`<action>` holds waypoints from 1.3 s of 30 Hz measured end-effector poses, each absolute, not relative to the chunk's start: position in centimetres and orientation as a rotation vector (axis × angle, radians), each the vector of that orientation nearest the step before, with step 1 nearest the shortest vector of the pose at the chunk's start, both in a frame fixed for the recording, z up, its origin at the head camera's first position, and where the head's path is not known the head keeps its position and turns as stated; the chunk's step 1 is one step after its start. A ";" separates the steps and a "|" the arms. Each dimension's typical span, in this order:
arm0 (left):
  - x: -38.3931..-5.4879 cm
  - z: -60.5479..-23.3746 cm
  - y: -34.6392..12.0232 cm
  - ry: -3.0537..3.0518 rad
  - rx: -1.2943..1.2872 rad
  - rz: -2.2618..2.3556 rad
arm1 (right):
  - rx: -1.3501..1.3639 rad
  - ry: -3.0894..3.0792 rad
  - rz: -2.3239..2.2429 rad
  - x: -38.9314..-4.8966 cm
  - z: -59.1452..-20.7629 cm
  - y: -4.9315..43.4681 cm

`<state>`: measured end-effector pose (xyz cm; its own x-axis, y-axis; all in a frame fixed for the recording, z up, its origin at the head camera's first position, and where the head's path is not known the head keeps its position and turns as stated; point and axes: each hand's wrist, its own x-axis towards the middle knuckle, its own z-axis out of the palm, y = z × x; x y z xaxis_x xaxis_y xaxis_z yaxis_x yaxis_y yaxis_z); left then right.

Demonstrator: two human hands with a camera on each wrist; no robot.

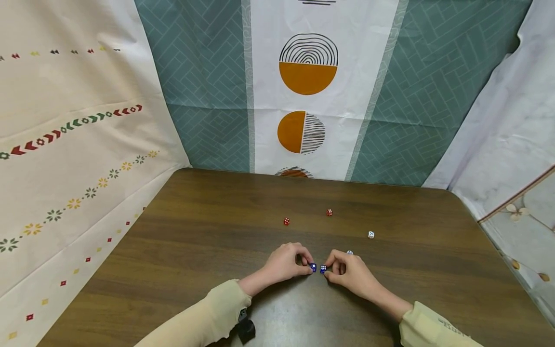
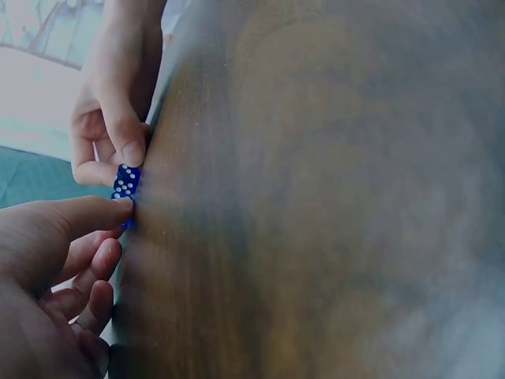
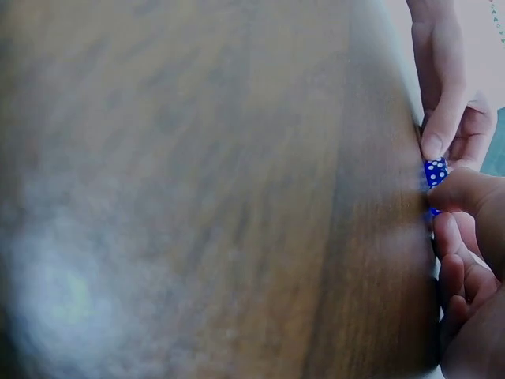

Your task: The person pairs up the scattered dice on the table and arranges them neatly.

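The left hand [image 1: 284,263] pinched one blue die [image 1: 313,267]. Just beside that grip, the right hand [image 1: 353,275] pinched a second die [image 1: 323,269].

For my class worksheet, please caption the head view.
Left hand and right hand each pinch a blue die at a brown table, red dice and white dice lying beyond.

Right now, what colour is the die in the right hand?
The die in the right hand is blue with white dots, clearest in the head view.
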<state>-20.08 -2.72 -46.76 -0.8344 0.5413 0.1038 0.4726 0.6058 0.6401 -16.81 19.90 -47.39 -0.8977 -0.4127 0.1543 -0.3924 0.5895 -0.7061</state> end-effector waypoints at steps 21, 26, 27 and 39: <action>-19.5 -46.7 -2.3 2.807 0.841 0.992 | -0.716 2.765 -1.244 -16.8 -47.2 19.9; -19.3 -46.7 -2.2 2.827 0.848 0.976 | -0.710 2.782 -1.222 -16.8 -47.1 19.8; -19.3 -46.7 -2.2 2.831 0.852 0.972 | -0.708 2.784 -1.217 -16.8 -47.1 19.8; -19.1 -46.6 -2.1 2.766 0.789 1.038 | -0.706 2.748 -1.237 -16.6 -47.1 19.9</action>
<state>-19.09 -2.08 -46.57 -0.8635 0.4945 0.0992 0.4376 0.6368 0.6348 -16.64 19.86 -47.12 -0.8950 -0.4232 0.1411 -0.3862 0.5766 -0.7200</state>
